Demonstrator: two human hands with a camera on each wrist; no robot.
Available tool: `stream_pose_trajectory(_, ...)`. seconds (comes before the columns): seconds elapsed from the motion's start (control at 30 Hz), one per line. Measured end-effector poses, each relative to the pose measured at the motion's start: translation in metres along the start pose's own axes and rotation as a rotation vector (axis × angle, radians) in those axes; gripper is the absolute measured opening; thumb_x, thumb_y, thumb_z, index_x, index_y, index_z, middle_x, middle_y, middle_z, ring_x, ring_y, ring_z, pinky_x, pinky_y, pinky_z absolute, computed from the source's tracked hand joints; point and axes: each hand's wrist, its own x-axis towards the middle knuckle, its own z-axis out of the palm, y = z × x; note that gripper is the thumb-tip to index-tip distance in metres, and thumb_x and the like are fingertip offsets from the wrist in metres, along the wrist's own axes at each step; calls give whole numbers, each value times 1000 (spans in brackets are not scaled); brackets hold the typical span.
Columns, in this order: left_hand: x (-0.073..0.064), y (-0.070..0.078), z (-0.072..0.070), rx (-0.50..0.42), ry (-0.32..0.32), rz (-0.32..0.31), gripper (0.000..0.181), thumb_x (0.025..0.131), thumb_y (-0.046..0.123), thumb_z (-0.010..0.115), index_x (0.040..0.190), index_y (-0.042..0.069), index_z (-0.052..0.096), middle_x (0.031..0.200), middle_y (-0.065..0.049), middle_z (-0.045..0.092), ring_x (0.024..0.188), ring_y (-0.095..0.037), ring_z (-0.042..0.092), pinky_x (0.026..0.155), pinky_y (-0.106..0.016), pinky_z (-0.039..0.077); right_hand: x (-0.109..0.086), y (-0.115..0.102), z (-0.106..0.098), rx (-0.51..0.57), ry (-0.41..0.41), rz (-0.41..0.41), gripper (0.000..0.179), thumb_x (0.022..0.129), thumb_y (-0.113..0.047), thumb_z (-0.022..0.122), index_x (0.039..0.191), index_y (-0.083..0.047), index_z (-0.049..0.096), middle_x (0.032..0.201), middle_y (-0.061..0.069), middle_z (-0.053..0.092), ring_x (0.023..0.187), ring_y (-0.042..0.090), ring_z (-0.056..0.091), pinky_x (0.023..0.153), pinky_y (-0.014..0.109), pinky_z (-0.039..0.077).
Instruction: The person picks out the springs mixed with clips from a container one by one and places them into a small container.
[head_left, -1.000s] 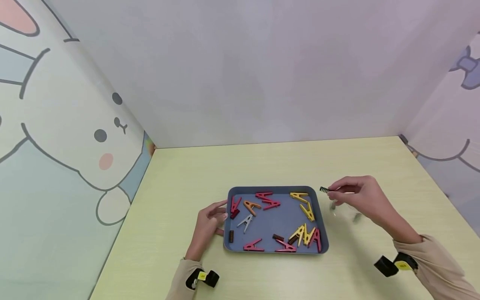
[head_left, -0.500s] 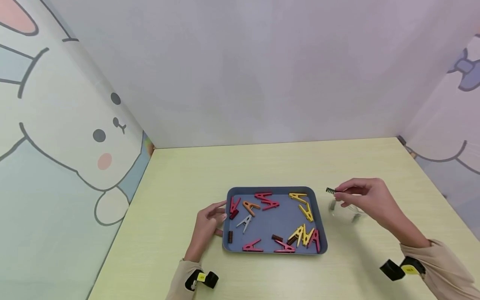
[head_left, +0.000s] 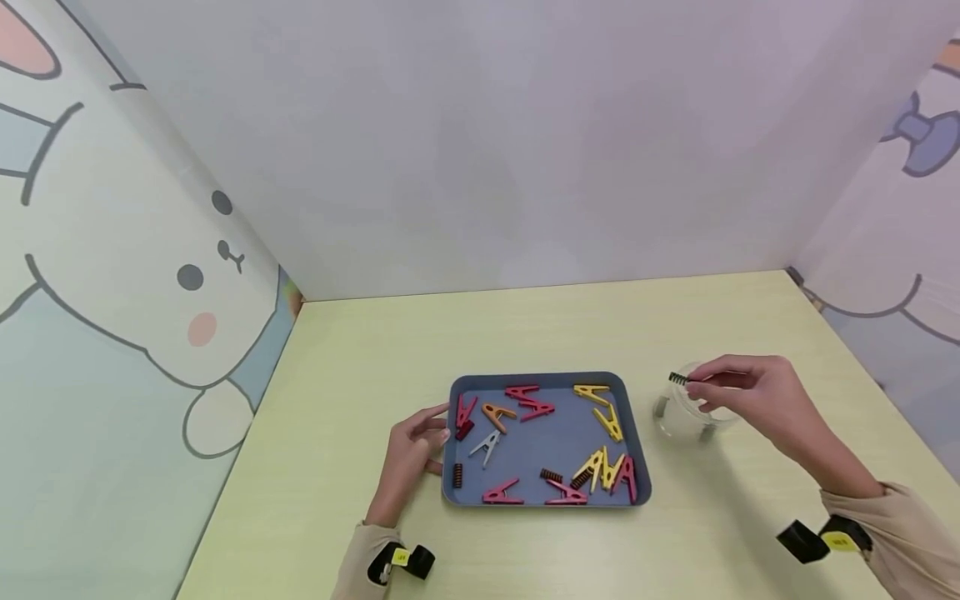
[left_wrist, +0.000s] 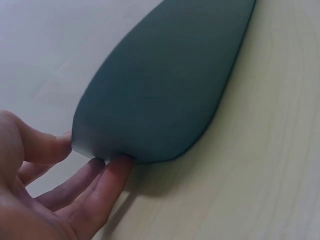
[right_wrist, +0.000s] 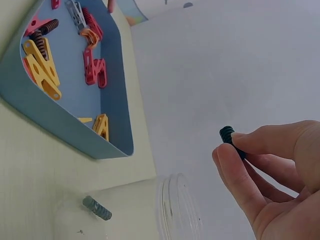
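My right hand (head_left: 757, 400) pinches a small dark green coil spring (head_left: 678, 378) between thumb and fingers, above the rim of a clear jar (head_left: 678, 419). In the right wrist view the pinched spring (right_wrist: 227, 135) juts from the fingertips, beside the jar's mouth (right_wrist: 175, 205). Another greenish spring (right_wrist: 97, 207) shows through the jar's wall. My left hand (head_left: 408, 450) rests its fingers against the left outer wall of a blue-grey tray (head_left: 525, 450). In the left wrist view its fingertips (left_wrist: 120, 165) touch that wall (left_wrist: 160, 100).
Inside the tray lie several A-shaped clips: red, yellow (head_left: 609, 423), one orange (head_left: 497, 415) and one grey (head_left: 487, 446). Several dark brown springs (head_left: 457, 476) lie among them. Behind the pale table (head_left: 375, 350) stands a plain wall; printed panels flank it.
My right hand has moved right with the spring, from beside the tray to above the jar. The left hand stays at the tray.
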Motion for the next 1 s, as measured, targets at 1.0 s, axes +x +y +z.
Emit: stream_pose_trajectory(1.0, -2, 1, 2, 12, 3, 4, 44, 87, -2, 59, 131, 5, 57, 114, -26, 59, 101, -38, 60, 58, -50, 57, -5, 22, -19, -150, 94, 14, 23, 83, -23, 74, 97, -5, 71, 86, 4, 72, 66, 15, 68, 63, 12, 46)
